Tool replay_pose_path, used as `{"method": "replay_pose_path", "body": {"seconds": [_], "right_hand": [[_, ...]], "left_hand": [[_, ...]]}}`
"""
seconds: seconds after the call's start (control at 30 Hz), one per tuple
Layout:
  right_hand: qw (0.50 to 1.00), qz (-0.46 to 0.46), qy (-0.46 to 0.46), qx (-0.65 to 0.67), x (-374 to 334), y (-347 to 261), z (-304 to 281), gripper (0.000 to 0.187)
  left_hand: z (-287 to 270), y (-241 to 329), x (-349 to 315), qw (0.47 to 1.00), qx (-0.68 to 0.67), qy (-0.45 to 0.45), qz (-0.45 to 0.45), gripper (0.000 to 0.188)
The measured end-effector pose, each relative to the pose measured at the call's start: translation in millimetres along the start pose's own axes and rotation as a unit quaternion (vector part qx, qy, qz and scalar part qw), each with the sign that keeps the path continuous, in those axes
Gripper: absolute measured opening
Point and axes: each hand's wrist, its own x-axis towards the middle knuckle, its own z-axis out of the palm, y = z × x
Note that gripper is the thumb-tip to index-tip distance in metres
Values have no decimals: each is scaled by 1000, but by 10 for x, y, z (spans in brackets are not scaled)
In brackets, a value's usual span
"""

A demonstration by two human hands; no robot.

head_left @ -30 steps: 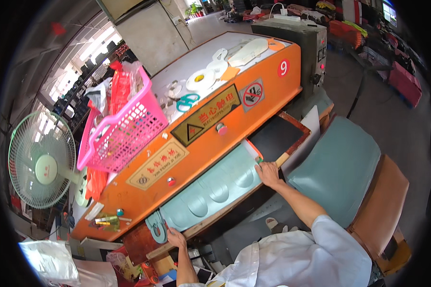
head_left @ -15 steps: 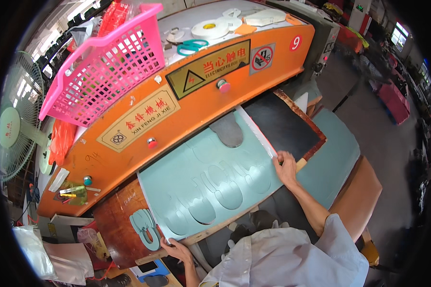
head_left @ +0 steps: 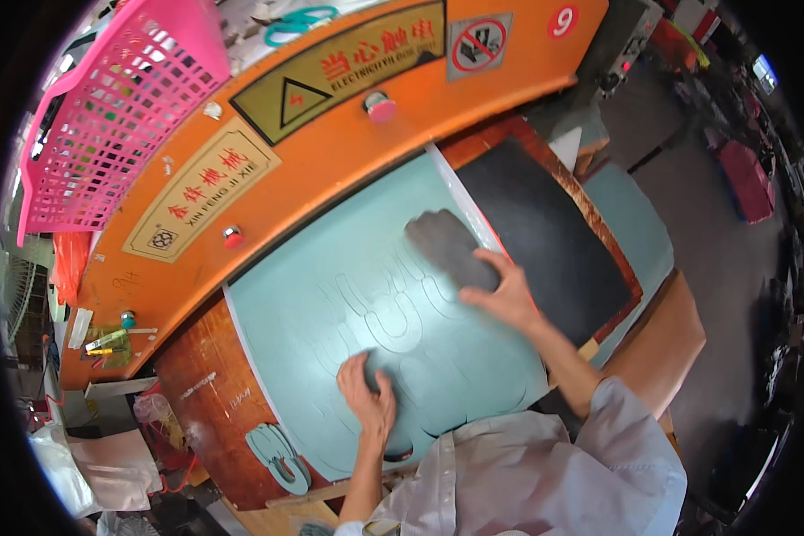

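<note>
Two hands [head_left: 366, 399] [head_left: 512, 299], one outlined sheet [head_left: 384, 313], one basket [head_left: 138, 116]

The right grip [head_left: 511, 300] holds a grey pad [head_left: 447, 247] over a teal sheet [head_left: 353, 234].

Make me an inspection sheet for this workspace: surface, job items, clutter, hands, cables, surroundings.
Surface: red-brown board, with a black panel toward the right.
Job items: green sheet marked with curved outlines; dark grey piece lying on it.
Clutter: stacked green cut pieces on the board; pink basket and teal-handled scissors atop the machine.
Hands: left hand over the green sheet, fingers curved, grip unclear; right hand at the dark grey piece's edge, blurred, grip unclear.
Cables: nothing seen clearly enough to trace.
Surroundings: machine front is orange, with red knobs and signs; fan partly visible at far left.
</note>
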Motion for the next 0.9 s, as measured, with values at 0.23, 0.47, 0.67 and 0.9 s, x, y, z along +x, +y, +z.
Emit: {"method": "replay_pose_path", "body": {"seconds": [0.23,0.47,0.67,0.9], "right_hand": [[971,39,180,-152,-242,326,-1119,71],[903,-40,199,-378,-463,557,-1275,57],[973,182,-115,-81,-813,417,-973,32],[874,224,-389,187,-510,386,-801,35]], "left_hand": [[158,-35,217,1000,-3,-4,8,43],[234,-160,442,999,16,5,28,42],[272,-292,612,1000,-2,17,26,40],[161,147,563,983,-5,-23,182,41]]}}
